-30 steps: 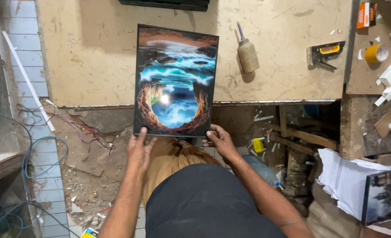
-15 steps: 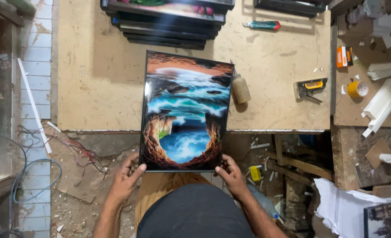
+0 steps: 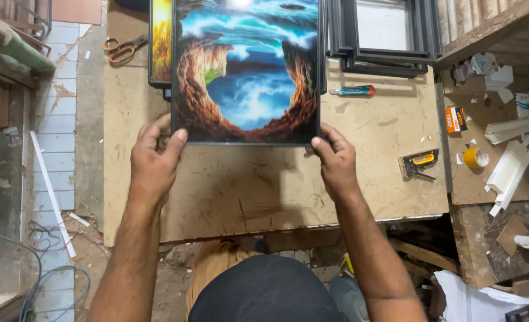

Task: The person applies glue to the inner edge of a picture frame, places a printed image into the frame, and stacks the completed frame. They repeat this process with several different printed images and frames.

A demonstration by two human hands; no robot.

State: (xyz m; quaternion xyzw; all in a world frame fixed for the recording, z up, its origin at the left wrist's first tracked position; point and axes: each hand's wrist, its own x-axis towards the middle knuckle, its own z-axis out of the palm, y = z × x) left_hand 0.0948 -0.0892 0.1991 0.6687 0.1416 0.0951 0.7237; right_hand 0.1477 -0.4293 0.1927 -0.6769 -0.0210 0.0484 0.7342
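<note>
over workbench (image 3: 264, 197) | l hand (image 3: 152, 164) + r hand (image 3: 336, 161) grip painting (image 3: 246, 71) btm corners

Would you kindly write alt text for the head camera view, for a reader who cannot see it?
Seen from above, the left hand and right hand grip the bottom corners of a glossy framed painting of blue waves inside a brown rock arch, held over a worn wooden workbench. A yellow-and-black staple gun lies to its right.
</note>
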